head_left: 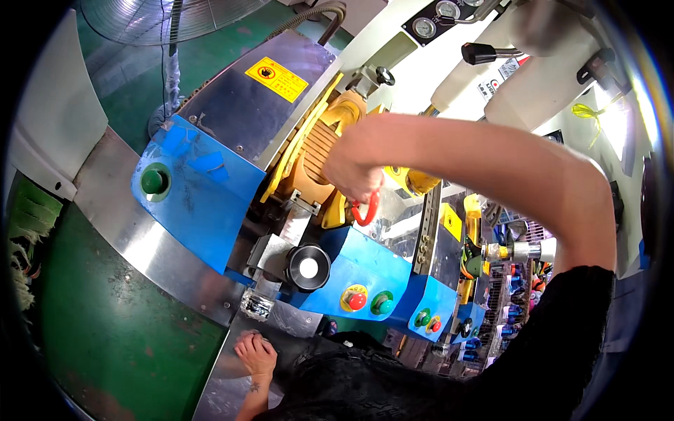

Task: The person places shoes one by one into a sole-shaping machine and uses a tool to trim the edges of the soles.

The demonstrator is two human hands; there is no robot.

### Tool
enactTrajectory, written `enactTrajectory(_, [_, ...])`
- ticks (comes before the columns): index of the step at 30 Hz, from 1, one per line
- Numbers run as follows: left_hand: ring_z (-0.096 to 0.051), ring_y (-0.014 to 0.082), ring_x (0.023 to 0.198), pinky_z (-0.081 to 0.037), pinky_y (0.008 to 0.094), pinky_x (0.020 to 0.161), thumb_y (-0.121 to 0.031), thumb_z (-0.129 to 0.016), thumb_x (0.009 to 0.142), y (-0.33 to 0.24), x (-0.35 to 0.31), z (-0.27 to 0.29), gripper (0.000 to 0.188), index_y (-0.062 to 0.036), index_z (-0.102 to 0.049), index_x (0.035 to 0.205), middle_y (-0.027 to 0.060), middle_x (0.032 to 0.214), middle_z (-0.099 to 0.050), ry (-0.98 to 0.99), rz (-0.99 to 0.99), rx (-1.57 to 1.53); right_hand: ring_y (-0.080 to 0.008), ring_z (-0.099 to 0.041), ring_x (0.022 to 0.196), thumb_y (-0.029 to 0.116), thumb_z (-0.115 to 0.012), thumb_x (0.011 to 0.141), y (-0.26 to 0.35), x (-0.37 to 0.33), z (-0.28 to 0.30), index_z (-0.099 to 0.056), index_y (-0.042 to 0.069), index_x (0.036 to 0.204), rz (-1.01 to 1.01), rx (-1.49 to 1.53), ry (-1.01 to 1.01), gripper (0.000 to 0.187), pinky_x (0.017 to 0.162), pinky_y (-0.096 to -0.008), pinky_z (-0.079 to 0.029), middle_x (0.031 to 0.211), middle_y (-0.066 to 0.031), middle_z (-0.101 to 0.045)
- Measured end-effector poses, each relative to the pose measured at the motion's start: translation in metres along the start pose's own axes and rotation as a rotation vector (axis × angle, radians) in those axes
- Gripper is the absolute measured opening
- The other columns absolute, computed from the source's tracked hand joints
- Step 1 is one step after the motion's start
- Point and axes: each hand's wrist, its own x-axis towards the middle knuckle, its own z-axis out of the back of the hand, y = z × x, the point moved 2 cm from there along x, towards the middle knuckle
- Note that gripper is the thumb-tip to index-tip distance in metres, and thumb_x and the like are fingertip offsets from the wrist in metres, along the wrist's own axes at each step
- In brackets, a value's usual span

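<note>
My right hand (354,163) reaches over from the right, its fingers closed round a tool with a red loop handle (368,209). The rest of that tool is hidden by the hand. Just beside the hand stands a yellow-orange ribbed clamp (317,156) of a machine, with yellow pads along its sides. My left hand (256,353) rests on the metal ledge (228,368) near the lower edge, fingers slightly bent and nothing visible in them. Ahead of it is a black round knob (307,268) with a white centre, on a metal slide.
Blue machine housings (200,189) flank the clamp, with a green button (154,180), a red button (356,301) and another green one. A dark cover (260,98) bears a yellow warning label. Pressure gauges (424,28) sit behind. A fan (165,17) stands at far left.
</note>
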Motion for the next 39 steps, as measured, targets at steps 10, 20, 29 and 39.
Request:
enactTrajectory(10, [-0.053, 0.0352, 0.096, -0.041, 0.0498, 0.088, -0.010, -0.058, 0.077, -0.001, 0.003, -0.001, 0.020, -0.0055, -0.058, 0.097, 0.0127, 0.100, -0.055, 0.014, 0.014, 0.012, -0.0328, -0.069, 0.072, 0.010, -0.067, 0.068, 0.057, -0.015, -0.085, -0.072, 0.005, 0.082, -0.308, 0.337, -0.389, 0.016, 0.061, -0.0408, -0.055, 0.075, -0.0148, -0.068])
enactTrajectory(20, [-0.053, 0.0354, 0.099, -0.040, 0.0502, 0.090, -0.008, -0.059, 0.076, -0.003, 0.003, -0.004, 0.022, -0.0055, -0.058, 0.098, 0.0133, 0.102, -0.055, 0.031, -0.016, 0.012, -0.0222, -0.068, 0.087, 0.013, -0.068, 0.080, 0.040, -0.054, -0.047, -0.071, 0.016, 0.093, -0.398, 0.042, -0.292, 0.014, 0.076, -0.0355, -0.051, 0.087, -0.0043, -0.070])
enactTrajectory(29, [-0.052, 0.0364, 0.102, -0.039, 0.0504, 0.088, -0.009, -0.058, 0.077, -0.002, 0.002, -0.006, 0.022, -0.0053, -0.058, 0.099, 0.0139, 0.104, -0.055, 0.031, -0.018, 0.016, -0.0285, -0.067, 0.088, 0.017, -0.067, 0.077, 0.024, -0.076, -0.014, -0.073, 0.012, 0.098, -0.444, 0.117, -0.187, 0.022, 0.069, -0.0450, -0.053, 0.095, -0.0064, -0.071])
enactTrajectory(39, [-0.052, 0.0354, 0.094, -0.039, 0.0477, 0.083, -0.007, -0.056, 0.078, -0.003, 0.005, -0.002, 0.018, -0.0041, -0.057, 0.096, 0.0150, 0.101, -0.055, 0.021, -0.015, 0.030, -0.0287, -0.068, 0.071, 0.011, -0.065, 0.080, 0.039, -0.106, -0.048, -0.068, 0.004, 0.074, -0.411, 0.077, -0.759, 0.011, 0.066, -0.0380, -0.053, 0.074, -0.0121, -0.067])
